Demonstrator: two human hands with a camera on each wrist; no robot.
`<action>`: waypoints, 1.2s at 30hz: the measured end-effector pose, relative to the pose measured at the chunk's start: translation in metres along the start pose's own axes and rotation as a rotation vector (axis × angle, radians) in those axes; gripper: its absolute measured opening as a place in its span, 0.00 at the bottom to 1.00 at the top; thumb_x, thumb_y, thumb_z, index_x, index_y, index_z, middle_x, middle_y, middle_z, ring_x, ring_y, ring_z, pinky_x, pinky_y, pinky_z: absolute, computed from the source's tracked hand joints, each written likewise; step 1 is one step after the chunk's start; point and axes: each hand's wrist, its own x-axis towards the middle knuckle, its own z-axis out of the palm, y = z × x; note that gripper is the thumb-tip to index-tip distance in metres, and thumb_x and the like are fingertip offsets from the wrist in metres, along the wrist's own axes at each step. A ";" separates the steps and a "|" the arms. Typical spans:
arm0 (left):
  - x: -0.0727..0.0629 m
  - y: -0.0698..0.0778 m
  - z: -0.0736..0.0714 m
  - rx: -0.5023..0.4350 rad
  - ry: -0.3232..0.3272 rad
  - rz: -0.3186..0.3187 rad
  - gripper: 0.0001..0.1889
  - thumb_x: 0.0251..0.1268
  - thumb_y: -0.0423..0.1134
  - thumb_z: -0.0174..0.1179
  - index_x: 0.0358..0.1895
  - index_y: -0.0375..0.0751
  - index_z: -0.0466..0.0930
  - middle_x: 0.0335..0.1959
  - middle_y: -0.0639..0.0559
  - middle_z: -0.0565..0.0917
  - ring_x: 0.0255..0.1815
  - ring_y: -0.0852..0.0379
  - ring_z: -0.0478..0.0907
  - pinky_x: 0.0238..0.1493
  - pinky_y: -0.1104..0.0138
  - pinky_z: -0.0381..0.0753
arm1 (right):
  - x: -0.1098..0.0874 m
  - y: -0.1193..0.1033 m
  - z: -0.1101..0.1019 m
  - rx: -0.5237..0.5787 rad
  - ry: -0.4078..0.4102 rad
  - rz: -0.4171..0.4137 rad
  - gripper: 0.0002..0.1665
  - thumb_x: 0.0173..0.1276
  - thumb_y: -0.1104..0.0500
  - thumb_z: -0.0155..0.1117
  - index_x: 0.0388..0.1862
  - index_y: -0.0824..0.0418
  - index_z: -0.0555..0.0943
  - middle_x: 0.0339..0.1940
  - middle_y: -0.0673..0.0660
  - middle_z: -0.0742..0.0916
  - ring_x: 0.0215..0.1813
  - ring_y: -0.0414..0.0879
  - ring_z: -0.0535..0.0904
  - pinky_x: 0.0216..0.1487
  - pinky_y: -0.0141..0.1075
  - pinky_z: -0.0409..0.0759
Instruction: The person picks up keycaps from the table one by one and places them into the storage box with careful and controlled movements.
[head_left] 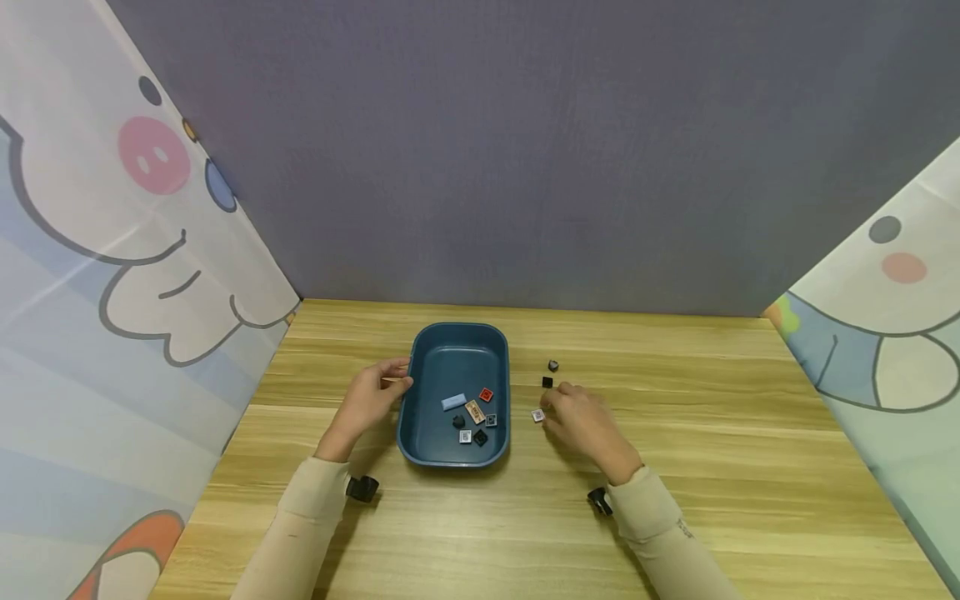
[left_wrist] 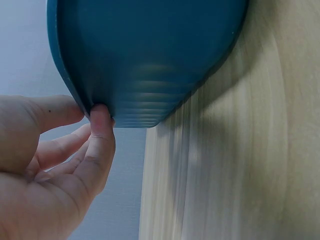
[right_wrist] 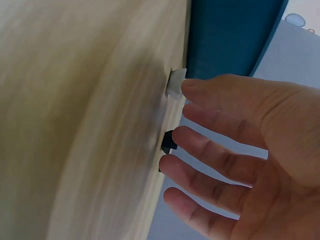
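My left hand pinches the left rim of a dark blue plastic tray between thumb and fingers; the left wrist view shows this grip on the tray from the side. Over the wood table, to the right of the tray, my right hand has its fingers apart and loosely bent. Its thumb tip is right at a small white keycap, printed on top, which sits on the table. Beyond the fingers are a black keycap and a dark grey shaped keycap.
Inside the tray lie several keycaps: a red one, a long light blue one, a tan one, plus grey, white and black ones. A grey panel rises behind the table, with cartoon-printed sheets at both sides.
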 end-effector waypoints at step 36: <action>0.000 0.000 0.000 -0.007 -0.014 -0.018 0.21 0.73 0.35 0.60 0.66 0.35 0.75 0.53 0.36 0.83 0.50 0.40 0.81 0.51 0.50 0.81 | 0.006 -0.012 -0.019 0.036 0.088 -0.064 0.10 0.61 0.61 0.75 0.42 0.58 0.86 0.36 0.52 0.82 0.38 0.49 0.78 0.38 0.46 0.81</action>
